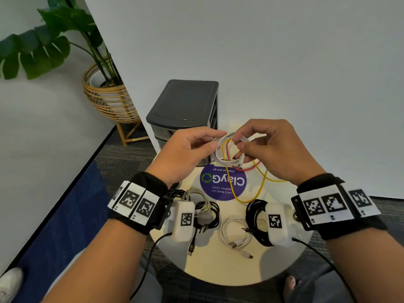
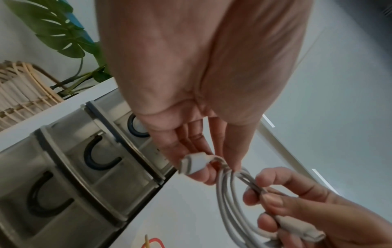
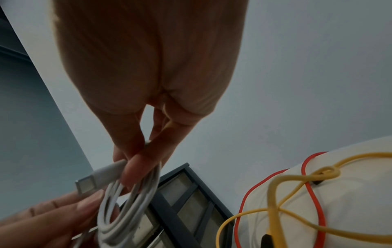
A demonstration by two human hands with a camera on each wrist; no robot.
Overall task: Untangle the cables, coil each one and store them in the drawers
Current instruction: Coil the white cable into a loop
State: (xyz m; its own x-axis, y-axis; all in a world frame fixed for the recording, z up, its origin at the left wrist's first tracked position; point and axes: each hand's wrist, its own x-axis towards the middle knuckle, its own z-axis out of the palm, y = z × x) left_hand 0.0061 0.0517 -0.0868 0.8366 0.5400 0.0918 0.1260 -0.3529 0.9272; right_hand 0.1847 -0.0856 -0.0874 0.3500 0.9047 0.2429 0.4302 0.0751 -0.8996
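Note:
Both hands hold a small coil of white cable (image 1: 219,157) in the air in front of the dark drawer unit (image 1: 185,101). My left hand (image 1: 216,141) pinches the coil's left side, with one white plug (image 2: 194,163) against its fingers. My right hand (image 1: 237,142) pinches the strands on the right side, and the other plug (image 3: 99,177) sticks out under its fingers. A yellow cable (image 1: 260,184) and a red cable (image 1: 251,168) lie tangled on the round table (image 1: 218,265) below the hands. In the left wrist view the drawers (image 2: 84,167) are shut.
Coiled cables lie on the near half of the table: a black and beige bundle (image 1: 205,206), a white coil (image 1: 235,234) and a black coil (image 1: 255,215). A purple sticker (image 1: 223,182) marks the table's middle. A potted plant (image 1: 105,90) stands at the far left by the white wall.

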